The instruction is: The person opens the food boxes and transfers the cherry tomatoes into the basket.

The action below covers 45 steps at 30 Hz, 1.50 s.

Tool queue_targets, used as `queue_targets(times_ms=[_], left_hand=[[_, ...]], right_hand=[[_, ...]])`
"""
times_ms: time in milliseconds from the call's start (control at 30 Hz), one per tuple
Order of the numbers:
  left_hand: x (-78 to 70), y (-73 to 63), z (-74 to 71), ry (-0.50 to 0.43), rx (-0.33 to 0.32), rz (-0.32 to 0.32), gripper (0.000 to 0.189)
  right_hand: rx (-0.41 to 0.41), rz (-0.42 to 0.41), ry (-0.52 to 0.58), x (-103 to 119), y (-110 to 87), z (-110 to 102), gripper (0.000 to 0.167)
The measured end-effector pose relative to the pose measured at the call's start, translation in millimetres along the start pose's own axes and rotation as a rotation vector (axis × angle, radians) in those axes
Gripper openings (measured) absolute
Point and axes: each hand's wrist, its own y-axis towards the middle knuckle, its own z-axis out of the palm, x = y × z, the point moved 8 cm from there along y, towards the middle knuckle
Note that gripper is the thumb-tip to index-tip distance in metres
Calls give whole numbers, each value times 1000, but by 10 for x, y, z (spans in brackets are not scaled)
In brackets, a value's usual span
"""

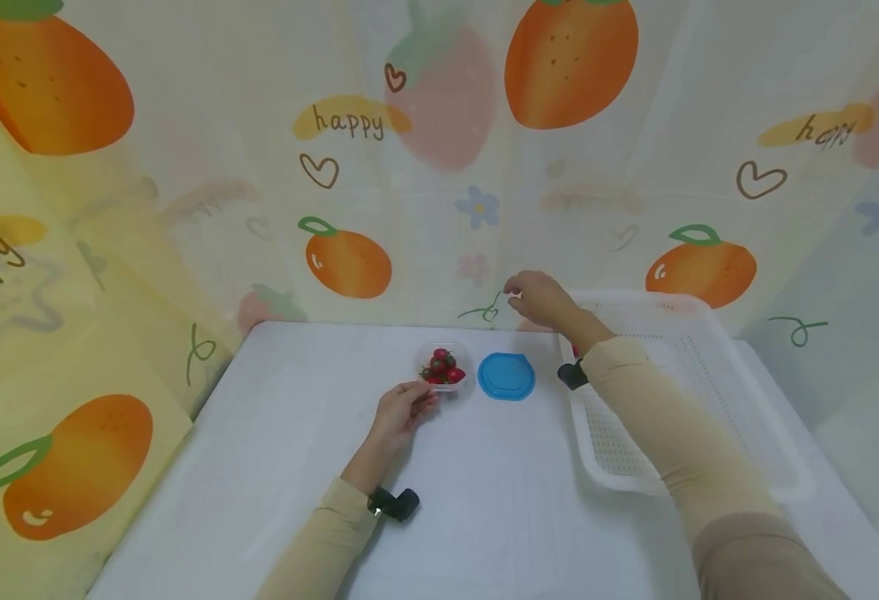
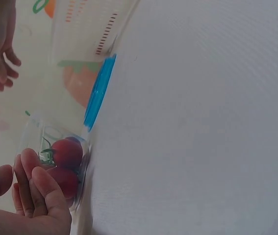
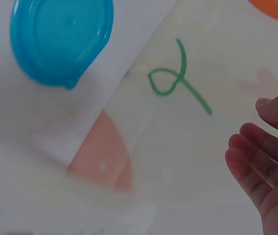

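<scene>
Clock centred on the clear tub (image 1: 450, 389), head view: left hand (image 1: 402, 412) at 7, fingers loosely bent by the near wall, thumb apart; can't tell if it touches. Right hand (image 1: 544, 300) at 2, in the air, fingers relaxed, nothing seen in them. Hands well apart. Tub sits near the table's far edge, tomatoes (image 1: 442, 367) inside. Risks, my read: a nudge from the left fingers could slide or tip the tub, which looks light, and round fruit would roll. Right sleeve (image 1: 671, 425) crosses the white basket (image 1: 697, 367), farther out at 3, so a low pass could snag its rim. Blue lid (image 1: 506, 377) lies loose at 3; a stray touch could shift it. Surface: white table (image 1: 259, 433), finely textured up close. Room: fruit-print backdrop (image 1: 424, 217) along 12, yellower at 9.
</scene>
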Motion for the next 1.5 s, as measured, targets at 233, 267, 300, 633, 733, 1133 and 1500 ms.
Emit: queue_targets(times_ms=[233, 267, 300, 633, 733, 1133, 1500], left_hand=[[6, 2, 21, -18, 9, 3, 29], [5, 3, 21, -20, 8, 2, 29], [3, 3, 20, -17, 8, 4, 30], [-14, 5, 22, 9, -7, -3, 31], [-12, 6, 21, 7, -9, -2, 30], [-3, 7, 8, -22, 1, 21, 28], [-20, -9, 19, -3, 8, 13, 29]], right_hand=[[49, -78, 0, 349, 102, 250, 34], [51, -104, -13, 401, 112, 291, 33], [53, -129, -20, 452, 121, 333, 32], [116, -227, -86, 775, 109, 766, 32], [132, -232, -91, 832, 105, 858, 31], [141, -265, -214, 956, 145, 1188, 22], [141, -211, -268, 905, 180, 1310, 21]])
